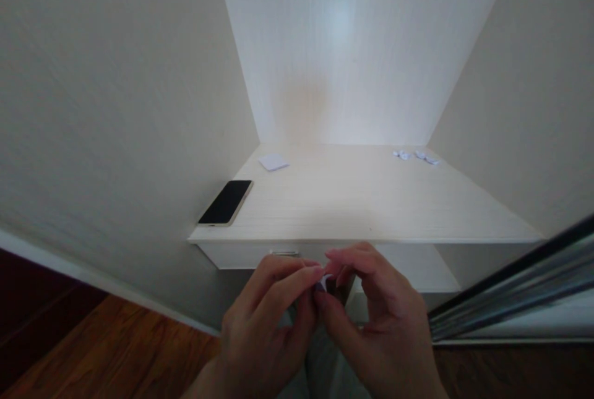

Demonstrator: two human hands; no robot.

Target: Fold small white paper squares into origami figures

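My left hand [273,318] and my right hand [380,312] meet in front of the shelf's front edge, fingertips close together. Between them is a small piece of white paper [323,283], mostly covered by the fingers. Both hands are closed in a pinch around it. How the paper is folded cannot be made out. On the shelf behind lies a flat square stack of white paper [273,162]. Several small crumpled or folded white paper pieces [401,154] rest at the back right, in two little groups.
A phone [226,203] with a dark screen lies at the left of the white shelf [352,195], against the side wall. Below the shelf are a drawer front [236,256] with a handle and a lower board. A dark-edged sliding door [510,281] stands at the right.
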